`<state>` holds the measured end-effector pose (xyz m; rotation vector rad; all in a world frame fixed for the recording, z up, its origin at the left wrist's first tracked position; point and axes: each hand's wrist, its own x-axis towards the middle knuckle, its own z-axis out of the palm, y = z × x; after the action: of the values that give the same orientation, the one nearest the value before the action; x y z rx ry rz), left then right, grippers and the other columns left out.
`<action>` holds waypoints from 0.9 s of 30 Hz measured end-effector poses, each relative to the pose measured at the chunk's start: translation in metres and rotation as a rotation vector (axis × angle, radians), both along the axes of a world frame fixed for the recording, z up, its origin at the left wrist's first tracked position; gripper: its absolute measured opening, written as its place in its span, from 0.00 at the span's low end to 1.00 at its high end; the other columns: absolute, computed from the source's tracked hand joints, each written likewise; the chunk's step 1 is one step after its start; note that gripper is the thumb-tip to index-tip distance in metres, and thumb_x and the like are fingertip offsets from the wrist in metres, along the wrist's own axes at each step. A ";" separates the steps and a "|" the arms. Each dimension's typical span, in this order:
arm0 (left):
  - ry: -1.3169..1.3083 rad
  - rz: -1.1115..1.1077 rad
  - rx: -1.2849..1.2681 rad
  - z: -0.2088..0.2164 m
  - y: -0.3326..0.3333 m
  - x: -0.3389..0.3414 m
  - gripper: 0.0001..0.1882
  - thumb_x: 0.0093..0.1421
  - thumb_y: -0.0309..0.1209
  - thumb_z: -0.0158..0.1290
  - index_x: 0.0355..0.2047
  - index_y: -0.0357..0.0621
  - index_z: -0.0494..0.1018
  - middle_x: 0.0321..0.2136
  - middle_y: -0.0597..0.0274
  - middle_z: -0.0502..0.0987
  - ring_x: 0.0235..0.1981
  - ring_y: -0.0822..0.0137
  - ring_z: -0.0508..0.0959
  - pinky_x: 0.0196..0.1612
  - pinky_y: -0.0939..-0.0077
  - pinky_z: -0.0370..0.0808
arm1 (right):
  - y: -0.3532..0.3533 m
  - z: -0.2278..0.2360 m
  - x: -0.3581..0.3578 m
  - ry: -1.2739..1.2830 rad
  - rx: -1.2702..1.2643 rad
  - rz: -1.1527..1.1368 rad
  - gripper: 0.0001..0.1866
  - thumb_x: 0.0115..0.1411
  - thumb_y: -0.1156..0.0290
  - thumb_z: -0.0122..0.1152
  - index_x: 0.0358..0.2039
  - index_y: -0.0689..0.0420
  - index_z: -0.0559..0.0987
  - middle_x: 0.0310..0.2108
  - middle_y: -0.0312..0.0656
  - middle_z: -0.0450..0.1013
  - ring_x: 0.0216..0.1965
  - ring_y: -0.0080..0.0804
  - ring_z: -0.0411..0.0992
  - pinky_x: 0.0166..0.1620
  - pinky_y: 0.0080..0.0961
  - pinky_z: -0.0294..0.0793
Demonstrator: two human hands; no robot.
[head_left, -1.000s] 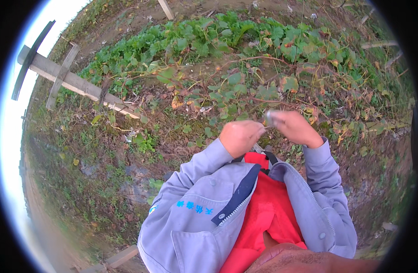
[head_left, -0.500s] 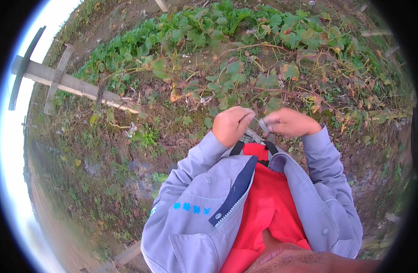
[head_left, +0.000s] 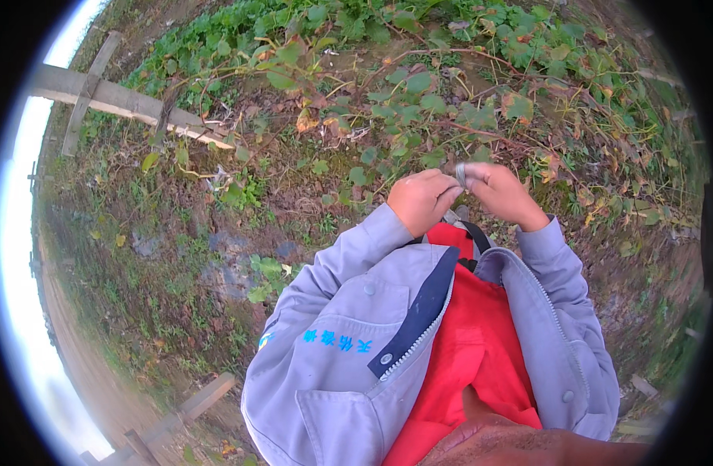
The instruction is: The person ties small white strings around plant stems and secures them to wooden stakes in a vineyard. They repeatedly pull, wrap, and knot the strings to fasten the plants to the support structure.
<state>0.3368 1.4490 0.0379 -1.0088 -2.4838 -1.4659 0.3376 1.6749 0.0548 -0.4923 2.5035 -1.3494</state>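
Note:
In front of my chest my two hands are close together, fingertips nearly meeting. My right hand (head_left: 507,196) is closed around a small pale grey coil (head_left: 460,174), which looks like wound wire or cord; its exact kind is unclear. Just left of the coil, my left hand (head_left: 423,203) has its fingers curled and thumb pressed in. Whatever it pinches is hidden or too fine to see. A vine (head_left: 419,81) with green and browning leaves lies just beyond both hands.
A concrete post (head_left: 131,105) with a crosspiece leans in at the upper left. Dense leafy green plants (head_left: 240,35) grow along the far side. Another beam (head_left: 205,398) lies at the lower left. Weeds and bare soil (head_left: 170,311) cover the ground.
My hands have moved slightly up and come closer together. The coil, earlier blurred between them, now stands upright by my right fingers. The whole view has shifted a little.

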 end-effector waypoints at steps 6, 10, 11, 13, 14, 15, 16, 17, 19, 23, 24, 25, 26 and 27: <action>-0.151 0.022 0.144 -0.009 -0.011 0.001 0.08 0.65 0.31 0.59 0.40 0.40 0.81 0.32 0.56 0.78 0.31 0.59 0.80 0.35 0.66 0.77 | 0.010 0.007 0.008 -0.732 -0.375 0.113 0.17 0.65 0.71 0.54 0.51 0.62 0.80 0.36 0.38 0.82 0.20 0.14 0.64 0.24 0.16 0.63; -0.557 -0.026 0.409 -0.013 -0.014 0.005 0.13 0.69 0.34 0.57 0.47 0.37 0.79 0.39 0.60 0.81 0.34 0.70 0.80 0.40 0.72 0.78 | 0.003 0.002 0.009 -0.792 -0.636 0.181 0.18 0.64 0.66 0.59 0.51 0.62 0.79 0.34 0.39 0.81 0.19 0.13 0.62 0.23 0.14 0.60; -0.672 -0.048 0.456 -0.013 -0.015 0.007 0.14 0.69 0.33 0.58 0.48 0.36 0.78 0.40 0.60 0.81 0.35 0.71 0.80 0.41 0.73 0.78 | 0.001 0.000 0.009 -0.781 -0.654 0.179 0.18 0.64 0.67 0.60 0.51 0.63 0.79 0.34 0.39 0.81 0.19 0.13 0.62 0.23 0.14 0.60; -0.911 -0.130 0.521 -0.013 -0.020 0.009 0.16 0.69 0.33 0.58 0.52 0.35 0.77 0.42 0.62 0.82 0.37 0.74 0.80 0.43 0.75 0.79 | -0.003 -0.003 0.008 -0.778 -0.699 0.191 0.17 0.64 0.67 0.62 0.50 0.63 0.80 0.34 0.39 0.80 0.19 0.13 0.62 0.23 0.14 0.59; -0.897 -0.146 0.503 -0.012 -0.021 0.010 0.15 0.68 0.32 0.59 0.51 0.35 0.77 0.42 0.62 0.82 0.37 0.74 0.80 0.43 0.75 0.79 | -0.004 -0.004 0.008 -0.793 -0.650 0.163 0.17 0.64 0.68 0.62 0.50 0.63 0.80 0.33 0.39 0.80 0.19 0.13 0.62 0.22 0.14 0.59; -0.880 -0.145 0.489 -0.012 -0.023 0.011 0.15 0.67 0.31 0.60 0.50 0.35 0.78 0.41 0.62 0.82 0.38 0.74 0.80 0.43 0.76 0.79 | -0.005 -0.004 0.008 -0.814 -0.615 0.147 0.16 0.63 0.69 0.63 0.49 0.64 0.81 0.33 0.39 0.80 0.19 0.13 0.62 0.22 0.14 0.58; -0.868 -0.151 0.461 -0.012 -0.024 0.012 0.14 0.66 0.30 0.61 0.49 0.35 0.79 0.40 0.62 0.83 0.38 0.75 0.80 0.44 0.77 0.79 | -0.007 -0.004 0.009 -0.834 -0.580 0.129 0.16 0.63 0.70 0.64 0.49 0.64 0.81 0.33 0.39 0.80 0.18 0.13 0.61 0.22 0.14 0.58; -0.833 -0.114 0.434 -0.012 -0.025 0.013 0.13 0.66 0.30 0.62 0.47 0.35 0.79 0.39 0.62 0.83 0.38 0.75 0.80 0.44 0.77 0.79 | -0.008 -0.003 0.010 -0.841 -0.566 0.103 0.15 0.63 0.70 0.64 0.48 0.64 0.81 0.33 0.39 0.80 0.18 0.13 0.61 0.22 0.13 0.58; -0.770 -0.078 0.367 -0.014 -0.027 0.013 0.12 0.64 0.28 0.63 0.45 0.34 0.80 0.37 0.62 0.83 0.39 0.75 0.80 0.43 0.77 0.79 | -0.012 -0.002 0.014 -0.851 -0.581 0.068 0.15 0.62 0.71 0.65 0.47 0.65 0.81 0.34 0.39 0.80 0.18 0.13 0.61 0.21 0.13 0.58; -0.661 0.057 0.268 -0.022 -0.028 0.011 0.10 0.66 0.30 0.62 0.41 0.35 0.80 0.35 0.62 0.83 0.37 0.75 0.80 0.42 0.77 0.78 | -0.023 -0.005 0.020 -0.804 -0.733 -0.050 0.16 0.62 0.73 0.66 0.48 0.69 0.80 0.36 0.43 0.82 0.17 0.12 0.62 0.20 0.13 0.61; -0.690 0.055 0.308 -0.023 -0.027 0.010 0.10 0.67 0.31 0.61 0.41 0.35 0.80 0.36 0.62 0.83 0.37 0.75 0.80 0.43 0.77 0.78 | -0.025 -0.007 0.021 -0.801 -0.810 -0.137 0.16 0.62 0.74 0.66 0.48 0.69 0.79 0.37 0.44 0.82 0.17 0.12 0.62 0.19 0.13 0.61; -0.702 0.068 0.339 -0.024 -0.026 0.009 0.10 0.68 0.32 0.60 0.41 0.35 0.80 0.36 0.62 0.83 0.37 0.75 0.80 0.43 0.77 0.78 | -0.027 -0.009 0.023 -0.793 -0.881 -0.218 0.16 0.62 0.75 0.66 0.49 0.70 0.79 0.37 0.45 0.82 0.17 0.12 0.62 0.19 0.12 0.62; -0.707 0.001 0.428 -0.025 -0.025 0.008 0.11 0.69 0.32 0.59 0.43 0.35 0.78 0.33 0.64 0.83 0.35 0.76 0.79 0.37 0.80 0.77 | -0.029 -0.011 0.024 -0.784 -0.958 -0.280 0.16 0.62 0.76 0.66 0.49 0.70 0.78 0.37 0.46 0.82 0.17 0.12 0.62 0.19 0.12 0.62; -0.794 0.011 0.454 -0.024 -0.024 0.008 0.11 0.69 0.32 0.58 0.45 0.35 0.77 0.32 0.64 0.82 0.34 0.76 0.79 0.34 0.81 0.76 | -0.030 -0.013 0.025 -0.781 -0.961 -0.333 0.16 0.62 0.77 0.66 0.49 0.70 0.78 0.38 0.47 0.82 0.17 0.12 0.63 0.19 0.12 0.63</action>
<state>0.3445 1.4253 0.0135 -0.3550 -2.3177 -2.6522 0.3624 1.6453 0.0419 0.2964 1.2454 -2.2631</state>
